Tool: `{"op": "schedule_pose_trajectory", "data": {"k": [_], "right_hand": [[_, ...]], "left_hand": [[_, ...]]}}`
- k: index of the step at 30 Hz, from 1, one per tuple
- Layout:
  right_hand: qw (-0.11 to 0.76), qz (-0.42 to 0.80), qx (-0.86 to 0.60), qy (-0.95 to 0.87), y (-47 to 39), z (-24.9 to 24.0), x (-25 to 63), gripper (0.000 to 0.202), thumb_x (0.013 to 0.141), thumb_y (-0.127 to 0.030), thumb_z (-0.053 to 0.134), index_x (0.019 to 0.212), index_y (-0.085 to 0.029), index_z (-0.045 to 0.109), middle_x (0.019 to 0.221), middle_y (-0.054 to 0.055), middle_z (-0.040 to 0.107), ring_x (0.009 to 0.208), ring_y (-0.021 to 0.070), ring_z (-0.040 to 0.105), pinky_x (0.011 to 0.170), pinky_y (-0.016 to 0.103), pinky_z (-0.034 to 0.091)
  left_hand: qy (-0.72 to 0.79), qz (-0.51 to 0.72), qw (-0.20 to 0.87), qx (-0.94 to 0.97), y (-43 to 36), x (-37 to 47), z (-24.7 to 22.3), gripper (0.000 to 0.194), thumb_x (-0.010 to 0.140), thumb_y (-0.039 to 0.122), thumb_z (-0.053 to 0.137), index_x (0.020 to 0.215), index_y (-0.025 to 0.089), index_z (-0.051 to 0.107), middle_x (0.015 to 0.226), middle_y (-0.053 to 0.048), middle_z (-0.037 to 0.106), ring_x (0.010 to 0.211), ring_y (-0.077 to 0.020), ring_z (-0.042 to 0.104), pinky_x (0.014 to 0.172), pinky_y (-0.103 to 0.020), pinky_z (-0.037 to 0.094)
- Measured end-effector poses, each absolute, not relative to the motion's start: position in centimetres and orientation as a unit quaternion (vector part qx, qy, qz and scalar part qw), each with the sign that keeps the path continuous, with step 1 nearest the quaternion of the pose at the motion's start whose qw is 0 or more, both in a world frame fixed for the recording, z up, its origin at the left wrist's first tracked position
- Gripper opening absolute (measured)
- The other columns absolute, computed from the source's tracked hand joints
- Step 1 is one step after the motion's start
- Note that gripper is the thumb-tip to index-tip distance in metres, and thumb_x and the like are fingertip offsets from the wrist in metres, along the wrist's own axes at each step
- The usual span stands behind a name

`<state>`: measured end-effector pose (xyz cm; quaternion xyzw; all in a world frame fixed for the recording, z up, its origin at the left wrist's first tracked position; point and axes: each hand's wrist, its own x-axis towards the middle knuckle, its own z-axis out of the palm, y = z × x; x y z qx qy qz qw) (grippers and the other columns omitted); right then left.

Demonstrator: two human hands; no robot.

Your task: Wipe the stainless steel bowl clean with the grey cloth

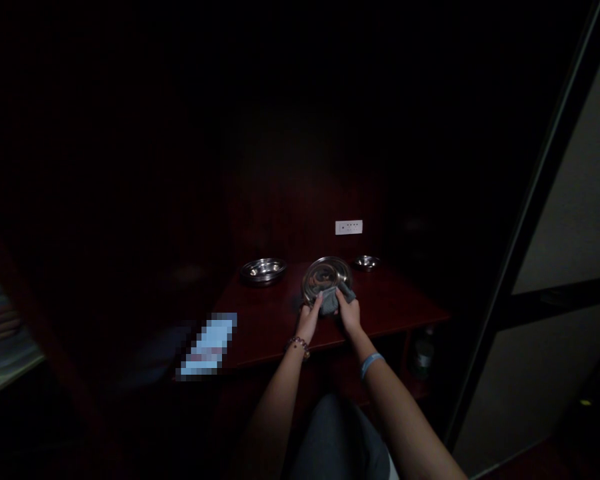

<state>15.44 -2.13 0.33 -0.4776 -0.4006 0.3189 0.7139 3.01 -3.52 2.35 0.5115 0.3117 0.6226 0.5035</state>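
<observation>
One bare left hand is clamped on the lower left rim of a round metal plate; close beside it, the bare right hand pinches a grey cloth against the plate's lower right. The plate lies just beyond both thumbs, towards the back edge of the dark red desk, tilted with one face to the wearer. Being round, it shows no long axis, and neither hand is clearly nearer. Whether it touches the desk, I cannot tell. Towards the desk's back left corner sits a shiny metal dish, perhaps several stacked; towards the back right corner, a small metal bowl. A bright pixelated patch covers the front left corner. Behind, a white socket panel shows on the wall of a dim room.
</observation>
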Motion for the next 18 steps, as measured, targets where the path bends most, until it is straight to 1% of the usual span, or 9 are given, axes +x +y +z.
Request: {"op": "schedule_pose_trajectory", "data": {"k": [2,5,10,13,14,16,18], "right_hand": [[0.713,0.318,-0.477,-0.404,-2.0,0.2,15.5,0.049,0.071,-0.059,0.066,0.08,-0.011,0.072,0.054,0.004,0.065,0.042,0.014,0.053,0.042,0.024,0.041],[0.711,0.318,-0.475,-0.41,-2.0,0.2,15.4,0.051,0.07,-0.059,0.066,0.085,-0.01,0.072,0.06,0.004,0.068,0.044,0.0134,0.054,0.043,0.024,0.043],[0.696,0.347,-0.461,-0.427,-2.3,0.5,15.2,0.052,0.07,-0.059,0.067,0.089,-0.01,0.071,0.07,0.007,0.071,0.045,0.0133,0.057,0.042,0.023,0.044],[0.683,0.385,-0.435,-0.442,-2.6,0.9,15.0,0.054,0.07,-0.057,0.069,0.097,-0.011,0.07,0.079,0.009,0.073,0.05,0.0153,0.061,0.044,0.024,0.046],[0.683,0.393,-0.421,-0.449,-2.6,1.0,14.9,0.055,0.069,-0.055,0.071,0.101,-0.011,0.069,0.085,0.009,0.074,0.057,0.0169,0.064,0.048,0.025,0.05],[0.685,0.398,-0.389,-0.47,-2.8,1.3,14.7,0.055,0.067,-0.051,0.075,0.106,-0.013,0.068,0.096,0.01,0.074,0.075,0.0206,0.07,0.064,0.028,0.055],[0.679,0.394,-0.371,-0.495,-2.9,1.5,14.5,0.055,0.065,-0.048,0.078,0.108,-0.015,0.068,0.102,0.009,0.073,0.093,0.0226,0.069,0.082,0.032,0.055]], "left_hand": [[0.296,0.612,0.51,0.528,-3.6,3.1,2.4,0.039,0.074,0.038,0.072,0.107,0.019,0.069,0.115,-0.008,0.07,0.114,-0.0228,0.061,0.108,-0.038,0.037],[0.311,0.614,0.492,0.533,-3.3,3.2,2.0,0.039,0.071,0.036,0.074,0.105,0.017,0.069,0.113,-0.009,0.071,0.112,-0.0243,0.062,0.108,-0.04,0.038],[0.338,0.628,0.471,0.519,-2.3,2.8,1.1,0.03,0.076,0.038,0.068,0.095,0.015,0.071,0.101,-0.011,0.074,0.108,-0.0252,0.063,0.106,-0.042,0.039],[0.342,0.642,0.468,0.502,-2.1,2.6,0.9,0.029,0.077,0.036,0.067,0.096,0.015,0.071,0.103,-0.01,0.074,0.106,-0.0243,0.064,0.104,-0.04,0.041],[0.344,0.646,0.468,0.495,-2.1,2.6,0.9,0.029,0.078,0.036,0.066,0.097,0.015,0.071,0.104,-0.01,0.074,0.107,-0.024,0.064,0.104,-0.04,0.041],[0.359,0.646,0.467,0.485,-2.0,2.6,0.9,0.028,0.08,0.035,0.063,0.096,0.014,0.071,0.106,-0.011,0.073,0.109,-0.0236,0.063,0.103,-0.038,0.042],[0.385,0.64,0.46,0.48,-2.0,2.6,1.0,0.027,0.082,0.033,0.06,0.095,0.013,0.071,0.107,-0.012,0.073,0.111,-0.0229,0.063,0.103,-0.036,0.042]]}}
